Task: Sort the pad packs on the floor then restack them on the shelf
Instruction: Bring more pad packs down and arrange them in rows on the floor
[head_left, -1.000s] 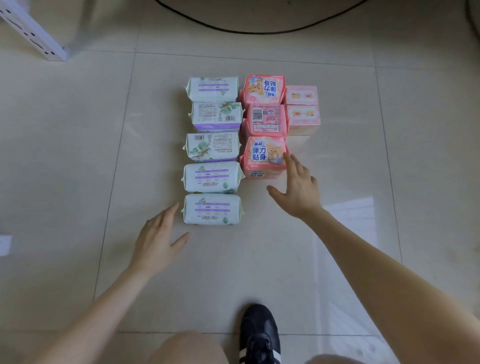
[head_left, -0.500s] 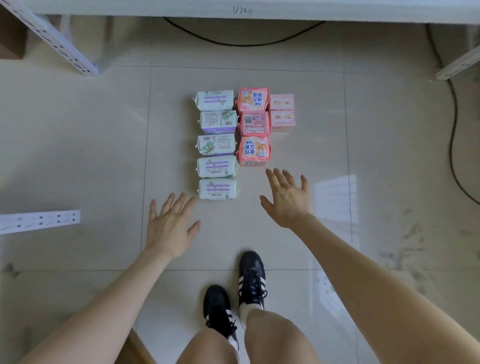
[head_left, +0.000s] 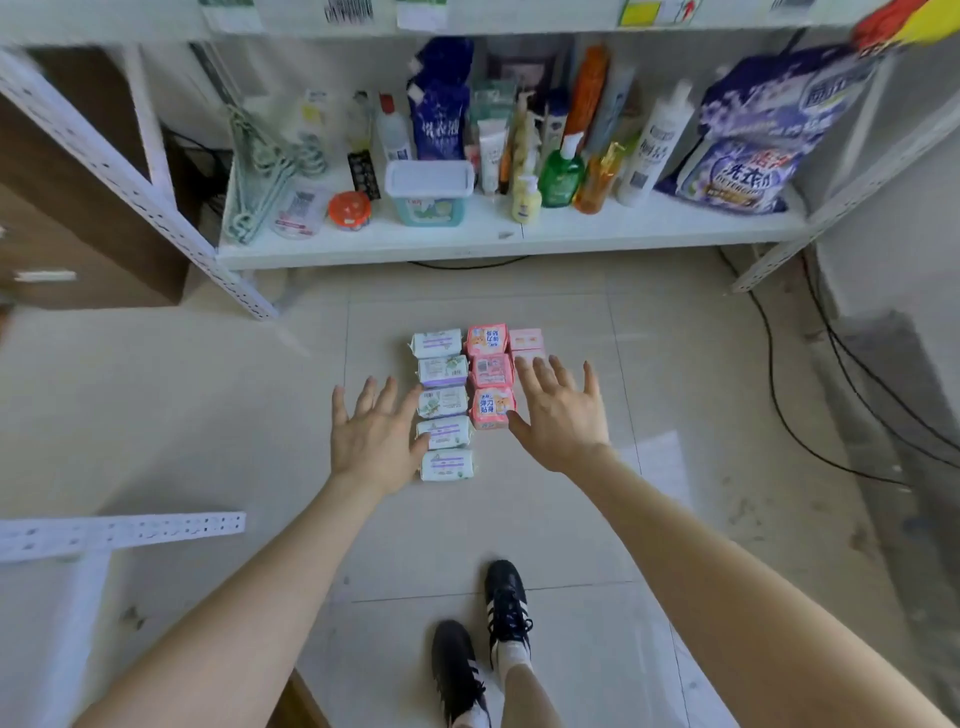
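Pale floor tiles (head_left: 571, 519) lie below a white shelf (head_left: 519, 236) that carries many bottles (head_left: 558, 176). On the tiles I see three rows side by side: five white-green pad packs (head_left: 441, 402), three pink pad packs (head_left: 491, 371) and, at the far right, two pale pink pad packs (head_left: 525, 340). The left hand (head_left: 371, 441) is just left of the white-green row, fingers spread, holding nothing. The right hand (head_left: 563, 421) is just right of the pink row, also spread and empty. It hides part of one pale pink pack. Possibly both hands are above the floor, but I cannot tell.
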